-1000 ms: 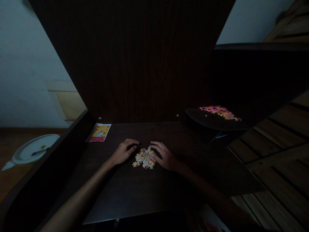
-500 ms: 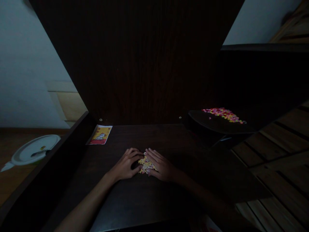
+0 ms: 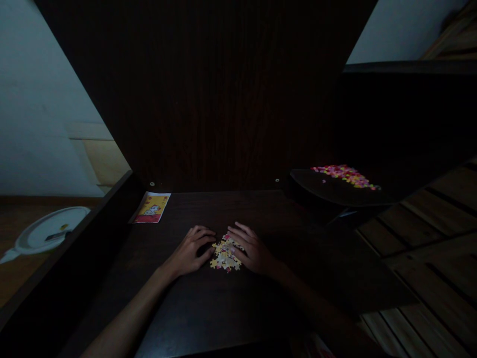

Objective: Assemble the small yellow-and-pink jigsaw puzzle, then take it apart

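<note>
A small heap of yellow, white and pink jigsaw pieces [image 3: 225, 254] lies on the dark wooden desk [image 3: 231, 308]. My left hand [image 3: 190, 251] rests on the desk at the heap's left edge, its fingers curved and slightly apart. My right hand [image 3: 251, 250] rests at the heap's right edge, with its fingers stretched over the nearest pieces. Both hands cup the heap between them, palms down. Neither hand holds a piece that I can make out in the dim light.
A yellow and red picture card [image 3: 151, 207] lies at the desk's back left corner. A dark round tray [image 3: 328, 191] with several pink and yellow pieces [image 3: 345, 175] sits at the right. A tall dark panel [image 3: 208, 99] stands behind the desk. A white plate [image 3: 46, 233] lies on the floor, left.
My hands first pushed together and squeezed the heap into a tighter pile. They have since drawn slightly apart, so more of the pieces show between them.
</note>
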Demonstrator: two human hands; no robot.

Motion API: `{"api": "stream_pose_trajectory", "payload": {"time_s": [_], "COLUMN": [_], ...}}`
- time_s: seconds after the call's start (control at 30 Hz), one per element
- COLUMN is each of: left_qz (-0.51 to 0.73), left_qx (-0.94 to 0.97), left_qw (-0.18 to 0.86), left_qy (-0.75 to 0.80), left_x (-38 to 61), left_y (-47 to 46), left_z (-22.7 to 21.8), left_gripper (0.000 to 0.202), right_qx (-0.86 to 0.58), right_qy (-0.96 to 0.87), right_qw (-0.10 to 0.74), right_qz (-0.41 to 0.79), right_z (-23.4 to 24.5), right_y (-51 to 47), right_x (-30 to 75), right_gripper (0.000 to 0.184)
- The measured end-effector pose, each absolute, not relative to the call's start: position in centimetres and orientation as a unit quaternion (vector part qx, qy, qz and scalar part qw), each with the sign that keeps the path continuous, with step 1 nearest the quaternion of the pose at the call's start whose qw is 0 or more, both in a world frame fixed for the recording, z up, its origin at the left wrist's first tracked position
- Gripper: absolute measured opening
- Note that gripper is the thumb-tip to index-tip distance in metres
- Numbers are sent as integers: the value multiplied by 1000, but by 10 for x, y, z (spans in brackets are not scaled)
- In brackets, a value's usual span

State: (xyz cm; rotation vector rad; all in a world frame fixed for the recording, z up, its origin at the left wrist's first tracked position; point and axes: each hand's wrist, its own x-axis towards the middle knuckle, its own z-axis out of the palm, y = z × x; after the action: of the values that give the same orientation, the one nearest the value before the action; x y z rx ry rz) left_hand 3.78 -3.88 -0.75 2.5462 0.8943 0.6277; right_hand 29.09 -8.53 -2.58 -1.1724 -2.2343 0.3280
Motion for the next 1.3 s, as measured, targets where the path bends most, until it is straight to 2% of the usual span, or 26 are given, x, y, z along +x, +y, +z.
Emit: {"api": "stream_pose_trajectory", "payload": {"time_s": [0.23,0.93,1.3], "left_qz": [197,196,188], "left_qx": [916,928,925], "left_qw": [192,147,171], "left_qy": [291,281,281], "left_x": [51,53,55], "left_y": [-47,-46,-46], "left_z": [-4,-6,-5], "left_gripper": [40,36,37], "right_qx": [-438,-430,-412], "right_qy": [-847,-851,-863], "right_qw": [278,288,287], "right_qz": [119,88,45], "right_z": [-27,-22,-26], "right_y": [-84,-84,-83], "right_x": [289,286,287], "right_gripper": [38,31,27]}}
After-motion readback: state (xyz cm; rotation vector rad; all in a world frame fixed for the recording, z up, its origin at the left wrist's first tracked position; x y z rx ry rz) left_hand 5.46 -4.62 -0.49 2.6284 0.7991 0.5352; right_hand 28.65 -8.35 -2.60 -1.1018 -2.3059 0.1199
